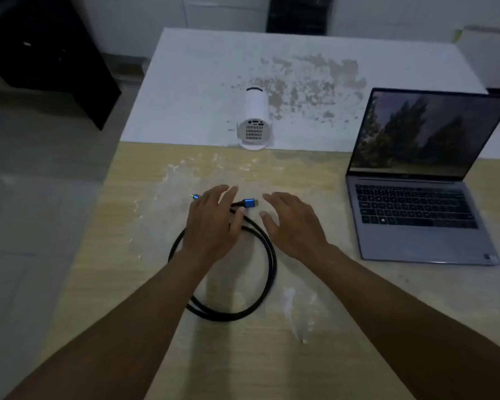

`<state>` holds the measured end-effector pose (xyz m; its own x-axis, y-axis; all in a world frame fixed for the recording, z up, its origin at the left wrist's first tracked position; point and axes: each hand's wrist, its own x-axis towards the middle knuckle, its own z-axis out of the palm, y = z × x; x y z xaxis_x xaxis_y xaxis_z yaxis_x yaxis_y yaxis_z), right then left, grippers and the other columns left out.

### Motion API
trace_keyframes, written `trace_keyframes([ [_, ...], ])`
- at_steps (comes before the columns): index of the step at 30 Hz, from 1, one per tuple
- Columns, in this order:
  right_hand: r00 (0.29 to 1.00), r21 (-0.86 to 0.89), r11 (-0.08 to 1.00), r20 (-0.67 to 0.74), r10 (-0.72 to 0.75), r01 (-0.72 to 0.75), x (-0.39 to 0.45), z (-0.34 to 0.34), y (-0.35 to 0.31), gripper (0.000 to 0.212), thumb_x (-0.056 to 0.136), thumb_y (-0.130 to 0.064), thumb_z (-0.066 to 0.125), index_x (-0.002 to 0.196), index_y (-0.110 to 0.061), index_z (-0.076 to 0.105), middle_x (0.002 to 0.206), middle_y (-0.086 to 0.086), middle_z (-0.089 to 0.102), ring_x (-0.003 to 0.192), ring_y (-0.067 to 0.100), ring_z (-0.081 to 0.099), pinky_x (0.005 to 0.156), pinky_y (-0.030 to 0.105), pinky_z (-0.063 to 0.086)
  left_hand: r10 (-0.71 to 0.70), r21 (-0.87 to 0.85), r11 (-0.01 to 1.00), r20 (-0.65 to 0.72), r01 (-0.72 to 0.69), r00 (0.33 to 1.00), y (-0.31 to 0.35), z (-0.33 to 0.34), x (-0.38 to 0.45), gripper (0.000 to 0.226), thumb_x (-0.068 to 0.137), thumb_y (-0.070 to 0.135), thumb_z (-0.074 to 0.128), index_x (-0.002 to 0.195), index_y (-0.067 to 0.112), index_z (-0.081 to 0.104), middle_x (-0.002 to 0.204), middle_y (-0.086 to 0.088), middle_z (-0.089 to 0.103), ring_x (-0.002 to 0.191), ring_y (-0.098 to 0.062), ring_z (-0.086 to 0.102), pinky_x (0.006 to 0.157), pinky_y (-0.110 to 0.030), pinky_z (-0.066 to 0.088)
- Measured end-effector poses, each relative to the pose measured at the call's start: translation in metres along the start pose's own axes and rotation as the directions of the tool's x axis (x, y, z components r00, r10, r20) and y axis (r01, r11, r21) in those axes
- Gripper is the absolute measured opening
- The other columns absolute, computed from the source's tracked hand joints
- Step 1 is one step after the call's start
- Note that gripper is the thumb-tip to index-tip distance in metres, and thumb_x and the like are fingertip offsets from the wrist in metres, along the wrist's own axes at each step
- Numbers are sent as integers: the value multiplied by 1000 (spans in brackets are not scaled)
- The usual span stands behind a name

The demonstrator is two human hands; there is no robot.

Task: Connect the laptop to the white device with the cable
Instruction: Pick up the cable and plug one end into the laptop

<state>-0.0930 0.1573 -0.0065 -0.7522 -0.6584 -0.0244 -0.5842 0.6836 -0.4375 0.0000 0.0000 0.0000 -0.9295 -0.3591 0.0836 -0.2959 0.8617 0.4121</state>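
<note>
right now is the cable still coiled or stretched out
Coiled: the black cable lies in a loop on the wooden table, both blue plugs free, neither in the laptop nor the white device.

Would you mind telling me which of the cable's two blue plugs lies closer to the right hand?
The larger blue plug, lying between the two hands, is closer to the right hand. The smaller plug peeks out on the far side of the left hand.

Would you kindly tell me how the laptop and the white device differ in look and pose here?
The laptop is grey, flat and angular; the white device is a rounded cylinder. The laptop stands open at the right with its lit screen facing the camera, while the white device lies further back near the middle, its vented, ported end facing the camera. Both rest on the table, with nothing visibly plugged into either.
</note>
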Motion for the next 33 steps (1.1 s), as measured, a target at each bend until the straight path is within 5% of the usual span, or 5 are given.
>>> trace_keyframes([
  [10,996,20,996,4,90,-90,10,53,-8,39,99,-27,54,136,-14,55,136,8,59,121,28,55,95,45,48,-52,-21,998,49,53,997,-53,30,-6,45,96,30,53,137,10,50,139,-10,55,130,-27,49,104,-47,44],
  [15,992,5,992,-24,128,-127,26,64,-11,40,100,-29,53,139,-18,51,135,8,55,115,29,58,90,48,51,-51,-26,998,60,53,997,-66,37,-1,43,95,23,54,135,8,51,132,-12,59,117,-32,55,90,-47,50],
  [20,996,-48,995,-21,88,-89,35,72,-18,33,93,-30,65,123,-17,65,118,9,58,104,29,58,84,44,48,-52,-97,994,24,54,998,-72,40,6,34,92,14,58,125,7,58,119,-15,65,106,-34,60,81,-46,52],
  [26,985,34,984,14,172,-173,40,80,-23,17,98,-25,57,109,-15,65,113,8,63,105,29,57,89,45,48,-55,-154,987,-26,51,998,-75,40,13,21,93,18,58,111,10,62,102,-11,70,93,-28,62,72,-40,51],
  [33,941,222,946,-189,281,-238,32,75,-24,9,98,-26,56,104,-20,58,105,1,57,92,19,55,79,42,53,-134,-252,962,-102,105,986,-74,36,27,22,97,36,51,94,16,60,89,-1,67,83,-18,60,64,-28,44],
])
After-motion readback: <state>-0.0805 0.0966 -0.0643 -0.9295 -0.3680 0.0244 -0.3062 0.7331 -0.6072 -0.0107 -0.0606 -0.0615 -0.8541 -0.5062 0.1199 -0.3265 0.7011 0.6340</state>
